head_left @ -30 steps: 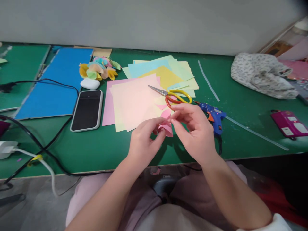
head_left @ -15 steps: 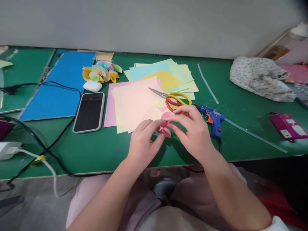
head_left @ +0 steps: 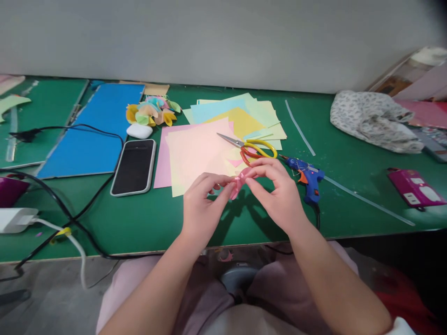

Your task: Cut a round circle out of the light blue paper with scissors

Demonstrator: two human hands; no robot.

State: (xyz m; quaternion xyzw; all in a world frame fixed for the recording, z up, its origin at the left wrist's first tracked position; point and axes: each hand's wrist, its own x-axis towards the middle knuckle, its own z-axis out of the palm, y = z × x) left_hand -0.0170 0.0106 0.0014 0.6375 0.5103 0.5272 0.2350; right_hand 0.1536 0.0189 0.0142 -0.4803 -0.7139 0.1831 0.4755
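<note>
Between my two hands is a small pink piece of cut paper (head_left: 238, 184), curved and partly covered by fingers. My left hand (head_left: 206, 200) pinches its left side between thumb and fingertips. On the other side my right hand (head_left: 275, 190) grips it with thumb and forefinger. Just beyond the fingers lie scissors (head_left: 240, 143) with one yellow and one red handle, on a stack of coloured paper sheets (head_left: 199, 149). A blue hot glue gun (head_left: 307, 174) rests to the right of my right hand, a clear glue stick (head_left: 366, 200) running out of its back.
To the left are a phone (head_left: 133, 167), a white earbud case (head_left: 139, 130), a heap of folded paper petals (head_left: 153, 111) and a blue board (head_left: 91, 135). Black cables (head_left: 70, 216) cross the green table. A patterned cloth bundle (head_left: 373, 122) and a magenta power strip (head_left: 415, 186) lie right.
The pink paper has been turned and now shows narrower between my fingers. My left hand has shifted slightly left on it. The whole view has dropped a little in the frame.
</note>
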